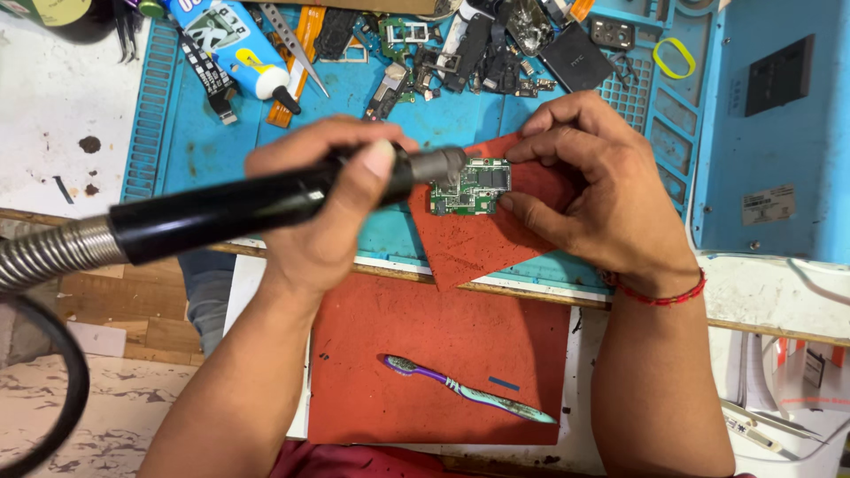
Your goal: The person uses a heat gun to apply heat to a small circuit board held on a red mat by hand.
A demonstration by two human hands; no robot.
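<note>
Your left hand (323, 208) is wrapped tight around the black handle of a hot-air wand (266, 199), its metal nozzle (438, 165) tipped down onto the left edge of a small green circuit board (472, 187). Your right hand (593, 190) pinches that board by its right side, thumb below and fingers above. The board lies on a red mat (482, 239) that overlaps the blue work mat (204, 133). Nearer you, a purple toothbrush (469, 401) rests on a larger red pad (390, 336), well apart from both hands.
</note>
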